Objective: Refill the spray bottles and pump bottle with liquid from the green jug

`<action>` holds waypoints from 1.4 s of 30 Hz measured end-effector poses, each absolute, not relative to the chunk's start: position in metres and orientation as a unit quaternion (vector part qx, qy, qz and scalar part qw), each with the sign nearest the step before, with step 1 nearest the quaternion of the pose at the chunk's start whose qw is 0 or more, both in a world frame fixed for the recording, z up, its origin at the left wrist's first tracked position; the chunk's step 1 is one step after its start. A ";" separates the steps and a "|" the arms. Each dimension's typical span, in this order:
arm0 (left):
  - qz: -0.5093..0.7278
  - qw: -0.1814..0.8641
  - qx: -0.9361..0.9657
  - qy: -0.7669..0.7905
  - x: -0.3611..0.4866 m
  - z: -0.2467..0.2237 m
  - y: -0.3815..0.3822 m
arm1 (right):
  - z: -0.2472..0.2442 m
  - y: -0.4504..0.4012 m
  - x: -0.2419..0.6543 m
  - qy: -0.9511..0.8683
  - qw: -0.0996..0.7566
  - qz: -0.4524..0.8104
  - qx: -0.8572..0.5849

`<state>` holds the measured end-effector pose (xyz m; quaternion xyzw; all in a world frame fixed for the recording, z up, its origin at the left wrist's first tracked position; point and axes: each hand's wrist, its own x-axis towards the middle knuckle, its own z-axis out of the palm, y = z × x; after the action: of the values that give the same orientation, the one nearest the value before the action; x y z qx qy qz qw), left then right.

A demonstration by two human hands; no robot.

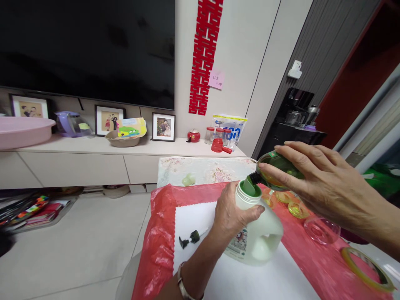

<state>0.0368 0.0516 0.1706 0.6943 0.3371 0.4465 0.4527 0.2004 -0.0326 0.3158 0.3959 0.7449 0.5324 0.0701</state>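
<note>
Green bottle (283,166) tilted — its black neck at the spout (246,188) of a pale jug (268,225).
The right hand (328,183) grips the bottle; the left hand (229,210) clasps the jug's neck — jug on a white sheet (275,283), pump head (194,237) lying left, red plastic (159,237) beneath.

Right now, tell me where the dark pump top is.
In the head view, the dark pump top lies below centre on the white sheet, just left of the left forearm and left of the pale green jug.
</note>
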 end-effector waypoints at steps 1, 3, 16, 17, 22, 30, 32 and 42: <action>0.445 0.453 0.694 0.338 0.037 0.171 0.051 | 0.316 -0.033 0.200 0.746 0.070 0.534 0.390; 0.445 0.454 0.694 0.338 0.036 0.172 0.051 | 0.316 -0.032 0.200 0.748 0.069 0.539 0.382; 0.453 0.446 0.697 0.331 0.038 0.167 0.052 | 0.316 -0.028 0.202 0.786 0.014 0.523 0.330; 0.452 0.446 0.698 0.331 0.038 0.167 0.052 | 0.316 -0.027 0.202 0.787 0.013 0.522 0.328; 0.450 0.447 0.697 0.335 0.037 0.168 0.053 | 0.316 -0.028 0.203 0.786 0.014 0.528 0.322; 0.450 0.452 0.696 0.330 0.037 0.170 0.051 | 0.319 -0.028 0.203 0.786 0.028 0.533 0.312; 0.450 0.454 0.695 0.329 0.037 0.169 0.051 | 0.319 -0.027 0.202 0.787 0.028 0.530 0.316; 0.445 0.464 0.690 0.333 0.035 0.170 0.052 | 0.284 -0.029 0.222 0.756 -0.070 0.463 0.457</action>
<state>0.0354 0.0516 0.1703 0.6898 0.3331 0.4451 0.4638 0.2223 -0.0288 0.2835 0.4566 0.7563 0.4632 -0.0702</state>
